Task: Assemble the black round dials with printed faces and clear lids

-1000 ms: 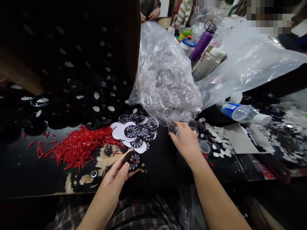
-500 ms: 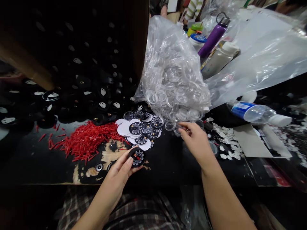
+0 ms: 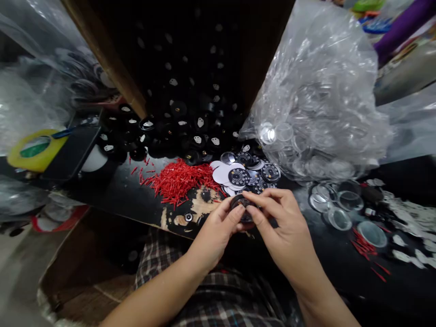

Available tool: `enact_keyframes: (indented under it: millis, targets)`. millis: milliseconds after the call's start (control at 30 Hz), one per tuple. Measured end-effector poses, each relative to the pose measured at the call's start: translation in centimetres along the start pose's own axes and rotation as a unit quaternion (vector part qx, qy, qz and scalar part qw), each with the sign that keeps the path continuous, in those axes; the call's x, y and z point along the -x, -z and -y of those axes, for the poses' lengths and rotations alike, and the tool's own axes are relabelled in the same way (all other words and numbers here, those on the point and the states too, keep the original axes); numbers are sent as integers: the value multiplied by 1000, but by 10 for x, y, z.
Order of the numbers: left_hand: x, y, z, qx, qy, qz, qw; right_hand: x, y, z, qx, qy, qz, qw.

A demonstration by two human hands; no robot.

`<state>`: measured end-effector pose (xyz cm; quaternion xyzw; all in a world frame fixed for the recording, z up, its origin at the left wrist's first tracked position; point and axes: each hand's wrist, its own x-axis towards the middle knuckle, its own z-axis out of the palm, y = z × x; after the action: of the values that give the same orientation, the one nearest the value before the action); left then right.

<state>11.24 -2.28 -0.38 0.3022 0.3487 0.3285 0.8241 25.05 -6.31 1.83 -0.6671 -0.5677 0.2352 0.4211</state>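
Between both hands, low over the front of the table, is a small round black dial case (image 3: 245, 210). My left hand (image 3: 218, 229) grips it from the left, thumb on its face. The fingertips and thumb of my right hand (image 3: 282, 215) close on its top and right rim. Fingers hide much of the face, and I cannot tell whether a clear cover lies on it. Just beyond lie printed black dial discs (image 3: 239, 176), some turned white side up. Left of these is a heap of thin red pointers (image 3: 180, 179).
A plastic bag (image 3: 316, 81) of clear round covers stands behind on the right. Loose clear covers (image 3: 339, 219), red pointers and white tags (image 3: 407, 256) lie at right. An overturned-looking dark box (image 3: 112, 59) holds black cases at the back. Yellow tape (image 3: 20, 156) is at left.
My right hand has left the loose clear covers and come to the dial case in my left hand. The view has swung left, bringing the tape and a second bag into sight.
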Motion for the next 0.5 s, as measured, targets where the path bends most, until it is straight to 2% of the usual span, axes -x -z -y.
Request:
enact_keyframes:
  millis: [100,167,267,400,500]
  targets:
    - [4,5,-1,-73,-28,-18,997,-4,-6,-1,23,28,21,999]
    - [8,5,-3,-126,-51,-7,991,-9,-8,0,26,29,31,999]
    - [12,2,-7,-189,-63,3,980,-16,-10,10,94,35,23,995]
    - [12,5,-13,-242,-77,-67,965,-28,-19,25,144,95,-24,985]
    - [11,19,-21,-280,-139,-105,944,-38,-39,27,162,145,-76,973]
